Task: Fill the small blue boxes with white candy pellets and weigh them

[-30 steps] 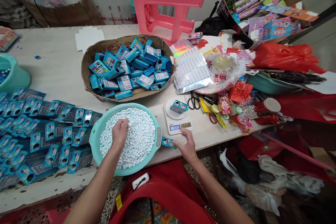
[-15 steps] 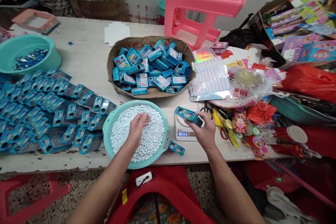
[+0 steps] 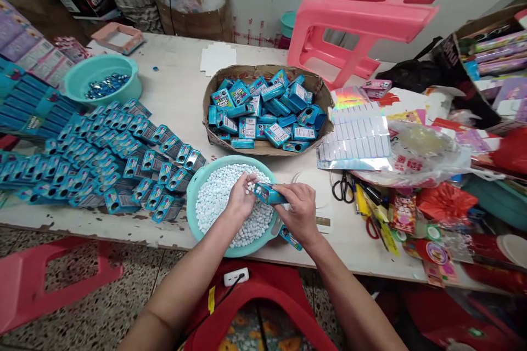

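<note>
My left hand [image 3: 242,198] is cupped around a few small white candies [image 3: 250,185], its fingers curled at the mouth of a small blue candy box [image 3: 269,194]. My right hand [image 3: 300,209] grips that box by its other end and holds it sideways over the basin's right part. Below both hands stands a turquoise basin [image 3: 193,218] full of the same white candies. Another blue box lies against the basin's right rim, partly behind my right wrist. A white digital scale [image 3: 324,218] sits just beyond the right hand, partly covered by it.
A cut-down cardboard box [image 3: 214,145] holds many blue candy boxes. Rows of upright blue boxes [image 3: 94,159] fill the left, near a turquoise tub [image 3: 132,85]. A pink stool [image 3: 307,16] lies at the back. Scissors [image 3: 343,189] and sticker sheets [image 3: 354,137] are on the right.
My right hand has carried the blue box from above the scale leftward to the basin. My left hand has risen from the candies with some in it and met the box. The view has shifted left.
</note>
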The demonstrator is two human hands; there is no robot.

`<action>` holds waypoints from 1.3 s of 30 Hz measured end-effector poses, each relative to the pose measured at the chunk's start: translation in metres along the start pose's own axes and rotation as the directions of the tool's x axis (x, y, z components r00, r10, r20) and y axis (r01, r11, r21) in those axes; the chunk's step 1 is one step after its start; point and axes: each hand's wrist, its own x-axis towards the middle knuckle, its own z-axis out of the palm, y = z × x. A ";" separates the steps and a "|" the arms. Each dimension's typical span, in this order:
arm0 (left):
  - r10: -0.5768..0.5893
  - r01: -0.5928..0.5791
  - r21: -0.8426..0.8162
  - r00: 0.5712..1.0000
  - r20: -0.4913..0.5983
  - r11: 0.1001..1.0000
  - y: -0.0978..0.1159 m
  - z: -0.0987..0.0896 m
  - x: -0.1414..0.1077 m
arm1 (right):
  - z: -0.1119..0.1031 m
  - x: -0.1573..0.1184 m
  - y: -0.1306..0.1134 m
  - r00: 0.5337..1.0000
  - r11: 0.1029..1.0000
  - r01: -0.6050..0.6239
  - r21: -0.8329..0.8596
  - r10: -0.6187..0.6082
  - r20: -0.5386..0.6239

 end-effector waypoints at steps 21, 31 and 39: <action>-0.130 0.115 0.210 0.990 0.060 0.971 -0.020 0.005 0.001 | -0.008 -0.027 0.033 0.925 0.892 -0.329 0.312 0.370 -0.083; 0.087 -0.091 0.432 0.996 0.030 0.897 0.003 -0.016 0.012 | 0.002 -0.067 0.127 0.602 0.429 -0.470 0.771 0.795 -0.075; 0.352 -0.295 0.698 0.934 0.065 0.653 -0.002 -0.038 0.031 | 0.029 -0.076 0.186 0.556 0.468 -0.454 0.758 0.814 -0.169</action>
